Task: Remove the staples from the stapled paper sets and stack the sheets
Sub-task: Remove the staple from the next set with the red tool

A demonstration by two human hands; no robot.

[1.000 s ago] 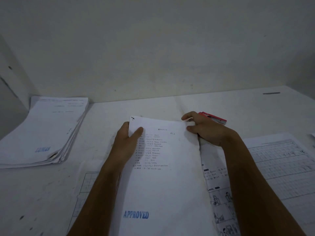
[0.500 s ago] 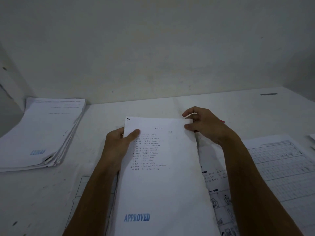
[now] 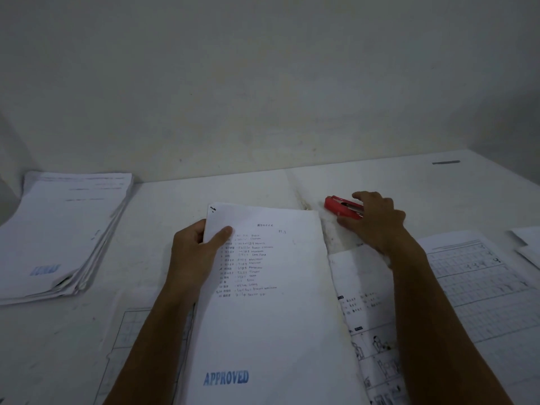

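Note:
A stapled paper set (image 3: pixel 274 314) with a blue APPROVED stamp lies in front of me, its staple (image 3: pixel 213 209) at the top left corner. My left hand (image 3: pixel 195 252) grips the set's left edge, thumb on the top sheet. My right hand (image 3: pixel 374 223) reaches over a red staple remover (image 3: pixel 342 207) on the table behind the set, fingers curled around its right end. A stack of loose sheets (image 3: pixel 58 229) sits at the far left.
Printed worksheets (image 3: pixel 482 287) lie on the right under my right forearm, and another sheet (image 3: pixel 140 340) lies under the set on the left. A wall (image 3: pixel 263 83) stands close behind the white table (image 3: pixel 163 200). A dark strip (image 3: pixel 445 162) lies at the far right.
My right hand left the set's top right corner and moved right and back onto the red staple remover. My left hand kept its hold on the set.

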